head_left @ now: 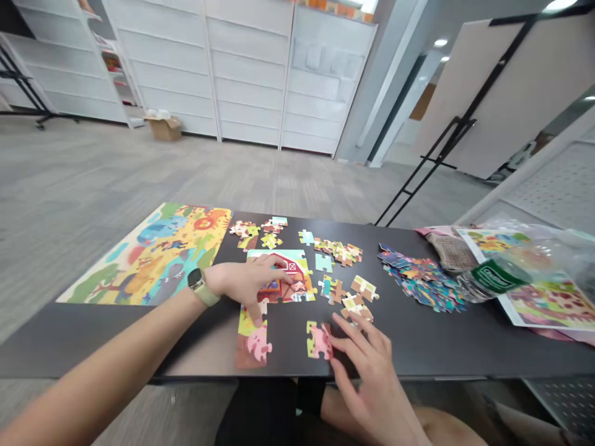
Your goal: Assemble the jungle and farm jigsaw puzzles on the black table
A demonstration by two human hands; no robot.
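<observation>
My left hand [251,280], with a watch [199,284] on the wrist, lies spread over a partly joined puzzle [297,272] showing a red barn. Its fingertips rest on the barn part, and the thumb reaches down to the left column. A pink pig face [257,344] shows at the bottom of that column. To the right, the fingers of my right hand [362,359] grip the right edge of a puzzle piece [318,341] in pink and green, flat on the table and apart from the joined part. Loose puzzle pieces [357,305] lie just above this hand.
More loose pieces [339,249] lie behind the joined part. A finished animal puzzle [162,254] covers the left side of the black table [199,353]. Rightward are a pile of blue-purple pieces [421,275], a plastic bottle [495,275] and printed picture sheets [553,303].
</observation>
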